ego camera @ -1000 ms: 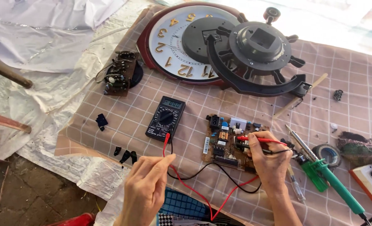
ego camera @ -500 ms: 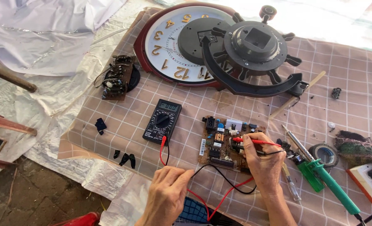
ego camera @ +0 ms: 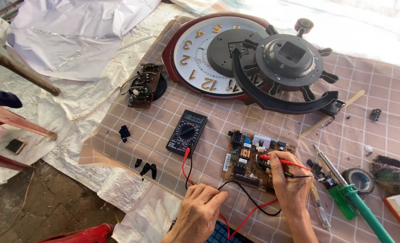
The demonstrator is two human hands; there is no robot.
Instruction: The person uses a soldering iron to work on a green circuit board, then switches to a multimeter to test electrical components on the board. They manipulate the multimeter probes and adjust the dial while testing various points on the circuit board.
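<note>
A brown circuit board (ego camera: 247,162) lies on the checked table cloth (ego camera: 379,135). My right hand (ego camera: 290,184) rests on the board's right side and holds a red and a black test probe (ego camera: 281,161) with their tips on the board. A black multimeter (ego camera: 187,132) sits left of the board, with red and black leads (ego camera: 187,164) running from it toward me. My left hand (ego camera: 200,211) lies loosely on the cloth over those leads, below the multimeter, with nothing gripped in it.
A large round wall clock (ego camera: 209,54) and a black wheel-shaped frame (ego camera: 290,67) lie at the back. A second small circuit board (ego camera: 142,85) sits far left. A green soldering iron (ego camera: 348,195), tape roll (ego camera: 361,179) and wooden stick (ego camera: 332,113) lie right. Small black parts (ego camera: 146,168) lie left.
My left hand has drawn back toward me and settled flat on the cloth over the leads. My right hand stays on the board with the probes; the view has shifted slightly.
</note>
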